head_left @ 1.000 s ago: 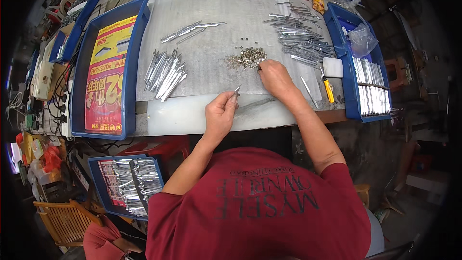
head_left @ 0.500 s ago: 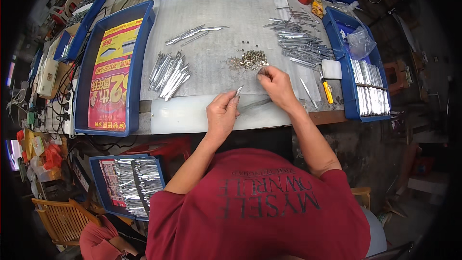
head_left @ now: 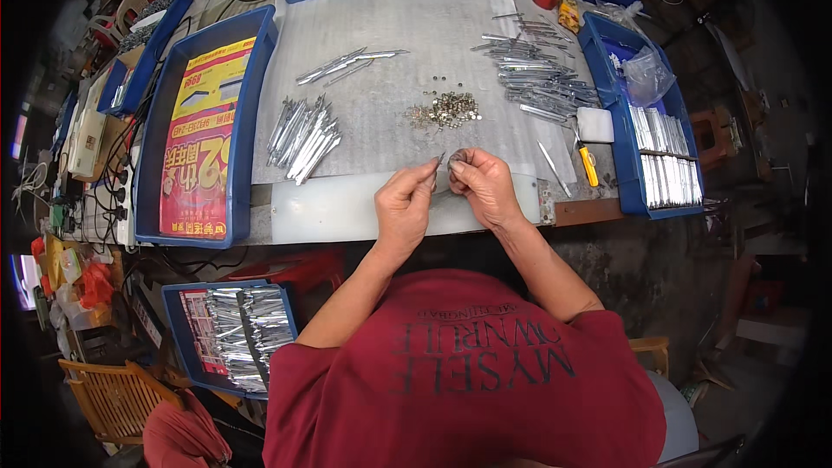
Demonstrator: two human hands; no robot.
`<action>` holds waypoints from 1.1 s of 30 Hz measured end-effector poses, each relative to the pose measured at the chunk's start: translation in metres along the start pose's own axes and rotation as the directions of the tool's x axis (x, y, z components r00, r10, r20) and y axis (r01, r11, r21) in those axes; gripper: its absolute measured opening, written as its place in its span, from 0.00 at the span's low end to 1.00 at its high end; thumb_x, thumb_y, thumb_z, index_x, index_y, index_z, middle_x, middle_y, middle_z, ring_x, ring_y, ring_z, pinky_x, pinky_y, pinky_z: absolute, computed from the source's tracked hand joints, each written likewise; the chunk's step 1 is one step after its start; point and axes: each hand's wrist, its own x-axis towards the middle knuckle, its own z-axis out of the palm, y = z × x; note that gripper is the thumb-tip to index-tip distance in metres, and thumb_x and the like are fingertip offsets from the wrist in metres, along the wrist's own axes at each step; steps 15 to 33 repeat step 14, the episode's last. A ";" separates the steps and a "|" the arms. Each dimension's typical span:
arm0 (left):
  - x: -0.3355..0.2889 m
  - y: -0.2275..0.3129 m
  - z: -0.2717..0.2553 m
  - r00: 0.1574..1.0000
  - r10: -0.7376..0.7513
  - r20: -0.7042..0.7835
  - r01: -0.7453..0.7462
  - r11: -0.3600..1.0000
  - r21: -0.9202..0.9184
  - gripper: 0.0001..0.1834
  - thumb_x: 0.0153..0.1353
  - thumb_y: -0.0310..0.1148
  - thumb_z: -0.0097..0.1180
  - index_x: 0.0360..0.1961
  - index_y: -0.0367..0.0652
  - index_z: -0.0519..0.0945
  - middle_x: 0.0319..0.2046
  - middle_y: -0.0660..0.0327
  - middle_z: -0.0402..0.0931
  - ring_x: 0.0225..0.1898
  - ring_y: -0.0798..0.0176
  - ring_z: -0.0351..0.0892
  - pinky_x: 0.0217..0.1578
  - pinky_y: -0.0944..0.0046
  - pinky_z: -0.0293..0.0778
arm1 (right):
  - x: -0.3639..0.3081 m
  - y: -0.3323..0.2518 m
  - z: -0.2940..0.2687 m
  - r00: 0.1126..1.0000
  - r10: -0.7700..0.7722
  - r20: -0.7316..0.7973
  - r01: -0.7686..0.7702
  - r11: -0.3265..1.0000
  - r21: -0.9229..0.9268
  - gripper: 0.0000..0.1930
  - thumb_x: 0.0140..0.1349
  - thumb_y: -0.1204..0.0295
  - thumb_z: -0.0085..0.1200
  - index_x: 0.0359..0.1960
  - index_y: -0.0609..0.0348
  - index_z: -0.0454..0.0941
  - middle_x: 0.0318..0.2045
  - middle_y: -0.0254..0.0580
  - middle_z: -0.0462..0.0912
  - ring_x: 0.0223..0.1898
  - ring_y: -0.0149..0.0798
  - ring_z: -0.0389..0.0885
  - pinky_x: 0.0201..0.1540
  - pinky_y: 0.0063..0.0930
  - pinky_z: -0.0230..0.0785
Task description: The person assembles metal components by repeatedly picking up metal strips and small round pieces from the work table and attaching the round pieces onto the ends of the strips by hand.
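Observation:
My left hand (head_left: 405,204) is closed in a pinch on a slim metal piece (head_left: 441,157), its narrow end poking past the fingertips. Facing it at close range, my right hand (head_left: 487,188) has thumb and forefinger pressed together; what they hold is too small to make out. Just beyond the hands lies a heap of small round metal pieces (head_left: 452,110), with a few loose ones behind. Slim silver metal strips (head_left: 303,139) are piled to the left, and more strips (head_left: 542,78) lie in a spread pile on the right.
A blue tray (head_left: 260,121) lined with printed paper stands at the left. Another blue tray (head_left: 633,186) at the right holds rows of strips. A yellow-handled screwdriver (head_left: 589,165) and a white block (head_left: 595,125) lie beside it. Below left, a blue bin (head_left: 179,329) contains many strips.
My right hand has moved left and nearer to me, away from the heap of round pieces, and now meets my left hand. The left hand has shifted only slightly.

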 end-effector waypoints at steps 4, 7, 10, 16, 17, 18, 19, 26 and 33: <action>-0.001 0.001 0.004 0.999 -0.046 0.004 0.046 0.996 -0.078 0.09 0.55 0.21 0.47 0.38 0.35 0.75 0.23 0.67 0.68 0.19 0.79 0.61 0.18 0.80 0.58 | 0.000 0.004 0.002 1.000 0.008 0.025 -0.010 0.995 0.098 0.04 0.54 0.75 0.49 0.28 0.62 0.70 0.19 0.29 0.67 0.20 0.22 0.61 0.23 0.15 0.54; -0.002 0.003 0.004 0.999 -0.051 0.010 0.051 0.997 -0.059 0.09 0.55 0.21 0.47 0.38 0.35 0.75 0.22 0.68 0.68 0.19 0.79 0.61 0.17 0.79 0.58 | 0.000 0.005 0.000 0.999 0.011 0.047 -0.017 0.993 0.121 0.04 0.55 0.75 0.48 0.28 0.63 0.69 0.19 0.31 0.68 0.20 0.24 0.61 0.24 0.17 0.55; -0.001 0.003 0.005 0.998 -0.057 0.007 0.058 0.997 -0.053 0.09 0.55 0.21 0.47 0.38 0.35 0.75 0.22 0.68 0.68 0.19 0.79 0.60 0.17 0.79 0.57 | 0.001 0.008 -0.001 0.997 0.004 0.072 -0.013 0.992 0.129 0.04 0.56 0.76 0.47 0.28 0.64 0.69 0.19 0.32 0.68 0.21 0.25 0.62 0.25 0.18 0.57; -0.001 0.002 0.005 0.999 -0.034 0.007 0.034 0.998 -0.044 0.09 0.55 0.21 0.47 0.38 0.35 0.75 0.22 0.68 0.68 0.19 0.79 0.60 0.17 0.79 0.57 | 0.001 0.011 -0.002 0.996 -0.006 0.090 -0.007 0.990 0.144 0.04 0.56 0.75 0.47 0.28 0.64 0.69 0.19 0.33 0.68 0.21 0.25 0.62 0.25 0.19 0.57; -0.001 0.002 0.005 0.999 -0.034 0.007 0.034 0.998 -0.044 0.09 0.55 0.21 0.47 0.38 0.35 0.75 0.22 0.68 0.68 0.19 0.79 0.60 0.17 0.79 0.57 | 0.001 0.011 -0.002 0.996 -0.006 0.090 -0.007 0.990 0.144 0.04 0.56 0.75 0.47 0.28 0.64 0.69 0.19 0.33 0.68 0.21 0.25 0.62 0.25 0.19 0.57; -0.001 0.002 0.005 0.999 -0.034 0.007 0.034 0.998 -0.044 0.09 0.55 0.21 0.47 0.38 0.35 0.75 0.22 0.68 0.68 0.19 0.79 0.60 0.17 0.79 0.57 | 0.001 0.011 -0.002 0.996 -0.006 0.090 -0.007 0.990 0.144 0.04 0.56 0.75 0.47 0.28 0.64 0.69 0.19 0.33 0.68 0.21 0.25 0.62 0.25 0.19 0.57; -0.001 0.002 0.005 0.999 -0.034 0.007 0.034 0.998 -0.044 0.09 0.55 0.21 0.47 0.38 0.35 0.75 0.22 0.68 0.68 0.19 0.79 0.60 0.17 0.79 0.57 | 0.001 0.011 -0.002 0.996 -0.006 0.090 -0.007 0.990 0.144 0.04 0.56 0.75 0.47 0.28 0.64 0.69 0.19 0.33 0.68 0.21 0.25 0.62 0.25 0.19 0.57; -0.001 0.002 0.005 0.999 -0.034 0.007 0.034 0.998 -0.044 0.09 0.55 0.21 0.47 0.38 0.35 0.75 0.22 0.68 0.68 0.19 0.79 0.60 0.17 0.79 0.57 | 0.001 0.011 -0.002 0.996 -0.006 0.090 -0.007 0.990 0.144 0.04 0.56 0.75 0.47 0.28 0.64 0.69 0.19 0.33 0.68 0.21 0.25 0.62 0.25 0.19 0.57; -0.001 0.002 0.005 0.999 -0.034 0.007 0.034 0.998 -0.044 0.09 0.55 0.21 0.47 0.38 0.35 0.75 0.22 0.68 0.68 0.19 0.79 0.60 0.17 0.79 0.57 | 0.001 0.011 -0.002 0.996 -0.006 0.090 -0.007 0.990 0.144 0.04 0.56 0.75 0.47 0.28 0.64 0.69 0.19 0.33 0.68 0.21 0.25 0.62 0.25 0.19 0.57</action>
